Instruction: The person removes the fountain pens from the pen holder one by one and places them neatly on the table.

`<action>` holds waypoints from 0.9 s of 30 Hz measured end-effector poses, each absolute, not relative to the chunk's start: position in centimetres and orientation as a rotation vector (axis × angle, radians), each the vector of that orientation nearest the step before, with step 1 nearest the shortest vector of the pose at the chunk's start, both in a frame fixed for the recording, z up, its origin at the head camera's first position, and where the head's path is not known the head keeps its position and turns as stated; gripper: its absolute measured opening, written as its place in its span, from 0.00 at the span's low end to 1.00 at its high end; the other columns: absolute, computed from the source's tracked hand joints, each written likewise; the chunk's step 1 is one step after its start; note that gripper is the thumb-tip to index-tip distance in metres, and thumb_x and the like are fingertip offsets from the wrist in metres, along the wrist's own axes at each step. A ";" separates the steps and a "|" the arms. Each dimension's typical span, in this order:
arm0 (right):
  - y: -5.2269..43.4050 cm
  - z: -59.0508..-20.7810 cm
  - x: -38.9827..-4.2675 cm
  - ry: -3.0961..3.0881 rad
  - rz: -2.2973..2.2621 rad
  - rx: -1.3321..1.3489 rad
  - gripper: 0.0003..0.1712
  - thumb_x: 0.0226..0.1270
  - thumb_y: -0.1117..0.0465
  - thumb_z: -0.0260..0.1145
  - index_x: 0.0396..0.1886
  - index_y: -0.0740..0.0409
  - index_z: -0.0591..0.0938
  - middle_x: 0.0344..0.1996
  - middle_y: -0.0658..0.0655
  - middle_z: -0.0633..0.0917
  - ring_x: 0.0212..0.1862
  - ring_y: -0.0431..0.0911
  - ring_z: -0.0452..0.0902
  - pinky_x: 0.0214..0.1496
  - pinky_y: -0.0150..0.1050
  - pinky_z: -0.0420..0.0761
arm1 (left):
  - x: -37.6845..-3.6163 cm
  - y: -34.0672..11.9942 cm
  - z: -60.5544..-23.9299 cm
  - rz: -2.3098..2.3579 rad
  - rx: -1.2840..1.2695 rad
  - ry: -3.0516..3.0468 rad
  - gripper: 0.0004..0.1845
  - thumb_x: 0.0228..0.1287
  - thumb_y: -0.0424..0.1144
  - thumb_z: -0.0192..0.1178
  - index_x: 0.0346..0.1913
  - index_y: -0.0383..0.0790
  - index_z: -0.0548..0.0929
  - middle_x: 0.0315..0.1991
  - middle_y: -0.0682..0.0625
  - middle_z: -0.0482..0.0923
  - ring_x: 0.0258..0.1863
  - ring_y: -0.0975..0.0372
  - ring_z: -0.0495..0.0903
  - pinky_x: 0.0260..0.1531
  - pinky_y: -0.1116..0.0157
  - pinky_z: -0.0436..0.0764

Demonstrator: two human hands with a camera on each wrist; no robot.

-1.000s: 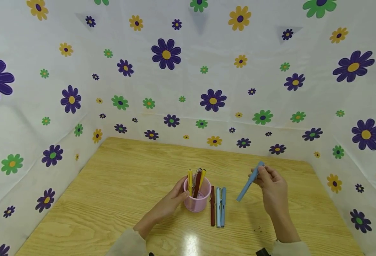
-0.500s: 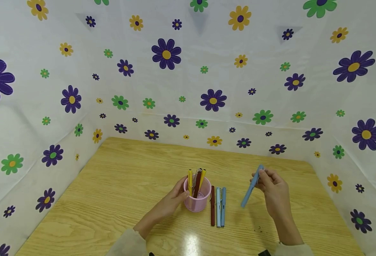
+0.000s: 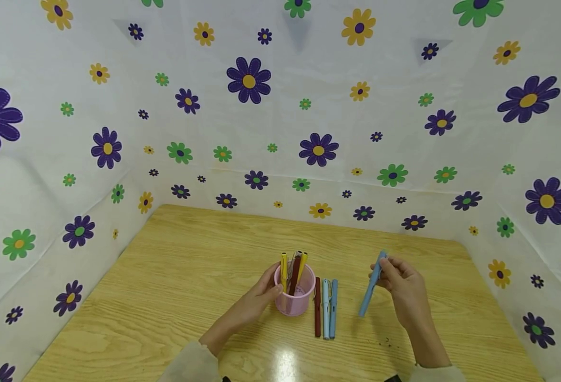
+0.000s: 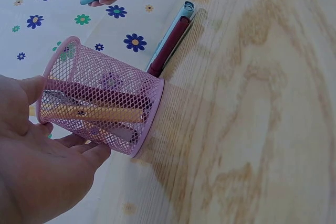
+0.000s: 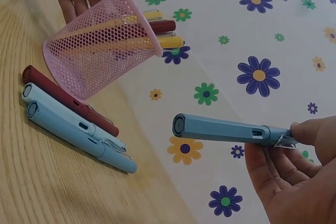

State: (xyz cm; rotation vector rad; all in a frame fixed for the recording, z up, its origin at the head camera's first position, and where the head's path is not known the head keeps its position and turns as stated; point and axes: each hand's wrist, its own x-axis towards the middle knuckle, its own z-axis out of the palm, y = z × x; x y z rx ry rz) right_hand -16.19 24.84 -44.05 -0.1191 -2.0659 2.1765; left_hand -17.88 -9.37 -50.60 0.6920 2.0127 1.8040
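A pink mesh pen cup (image 3: pixel 295 297) (image 4: pixel 100 98) (image 5: pixel 100 45) stands on the wooden table (image 3: pixel 175 286), with two yellow pens and a dark red pen (image 3: pixel 294 270) in it. My left hand (image 3: pixel 263 289) (image 4: pixel 39 166) holds the cup's left side, fingers around its wall. My right hand (image 3: pixel 400 281) (image 5: pixel 294 171) pinches the upper end of a blue pen (image 3: pixel 370 286) (image 5: pixel 228 130) above the table, right of the cup, its lower end pointing down. Three pens lie side by side just right of the cup: dark red (image 3: pixel 317 307), light blue (image 3: pixel 325 310) and blue (image 3: pixel 333 307).
White sheets printed with purple, green and yellow flowers (image 3: pixel 248 80) wall the table on the left, back and right. A bright glare spot (image 3: pixel 285 366) lies on the near table edge. Small dark specks (image 3: pixel 385 342) sit near my right forearm.
My right hand has lowered a little and tilted the blue pen from a slant to nearly upright. The left hand and the cup have stayed still.
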 end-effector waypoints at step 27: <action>23.4 -47.0 -16.7 -2.379 2.093 -0.331 0.22 0.81 0.60 0.61 0.61 0.74 0.75 0.39 0.55 0.83 0.39 0.44 0.81 0.45 0.39 0.88 | -17.6 -9.4 -50.5 1.790 0.660 2.034 0.35 0.86 0.44 0.43 0.84 0.43 0.40 0.84 0.38 0.37 0.82 0.47 0.40 0.78 0.49 0.47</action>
